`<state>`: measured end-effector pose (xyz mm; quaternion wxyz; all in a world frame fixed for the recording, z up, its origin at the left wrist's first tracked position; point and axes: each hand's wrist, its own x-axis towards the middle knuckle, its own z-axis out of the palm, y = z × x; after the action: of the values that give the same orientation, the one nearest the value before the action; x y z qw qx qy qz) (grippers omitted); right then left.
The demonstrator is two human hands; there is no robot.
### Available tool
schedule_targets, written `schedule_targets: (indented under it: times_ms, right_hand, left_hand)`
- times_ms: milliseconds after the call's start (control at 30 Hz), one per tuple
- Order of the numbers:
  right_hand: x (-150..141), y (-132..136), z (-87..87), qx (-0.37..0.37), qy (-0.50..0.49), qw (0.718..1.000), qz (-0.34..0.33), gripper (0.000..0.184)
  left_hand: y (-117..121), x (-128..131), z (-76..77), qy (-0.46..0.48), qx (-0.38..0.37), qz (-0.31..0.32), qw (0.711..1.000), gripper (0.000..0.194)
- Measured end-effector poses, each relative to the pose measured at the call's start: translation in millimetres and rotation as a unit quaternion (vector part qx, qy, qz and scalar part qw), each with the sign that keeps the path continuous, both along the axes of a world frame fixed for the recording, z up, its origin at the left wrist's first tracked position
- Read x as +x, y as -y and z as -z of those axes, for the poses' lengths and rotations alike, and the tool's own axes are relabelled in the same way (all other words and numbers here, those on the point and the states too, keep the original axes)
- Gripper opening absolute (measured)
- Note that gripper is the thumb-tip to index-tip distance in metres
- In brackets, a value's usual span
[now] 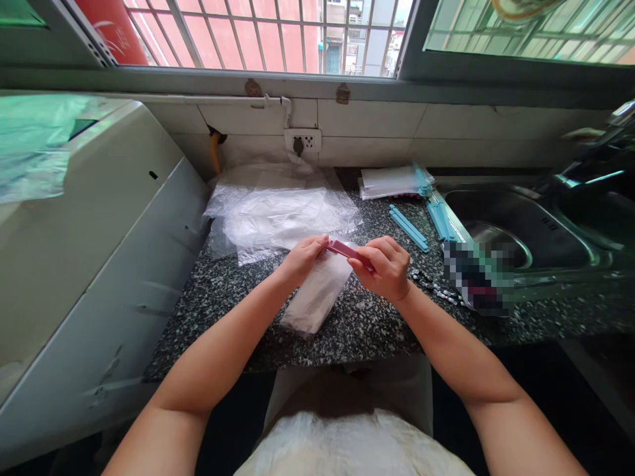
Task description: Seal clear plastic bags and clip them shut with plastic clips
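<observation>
A pink bag clip (342, 249) lies across the top of a clear, whitish plastic bag (317, 297) just above the counter. My left hand (305, 256) is closed, pinching the clip's left end together with the bag's edge. The fingers of my right hand (385, 268) are wrapped round the clip's right end. Below the clip the bag hangs flat toward the front edge of the counter. Whether the clip is fully closed over the bag cannot be made out.
Crumpled clear plastic bags (282, 215) lie behind my hands. To the right are blue bag clips (409, 228), a stack of flat bags (389, 183) and a blurred-out package (476, 281). A steel sink (600, 254) borders the granite counter (377, 330); a pale cabinet-like box (133, 258) stands left.
</observation>
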<state>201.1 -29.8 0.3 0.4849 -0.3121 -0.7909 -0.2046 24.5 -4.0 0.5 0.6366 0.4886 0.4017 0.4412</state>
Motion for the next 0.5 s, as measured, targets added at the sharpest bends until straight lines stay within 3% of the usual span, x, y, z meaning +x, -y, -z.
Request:
schedule_targets:
  times_ms: [500]
  right_hand:
    - [5.5, 1.6, -2.6, -0.006, -0.022, 1.000, -0.003, 0.011]
  left_hand:
    - [-0.6, 0.5, -7.0, -0.004, -0.039, -0.015, 0.999, 0.036]
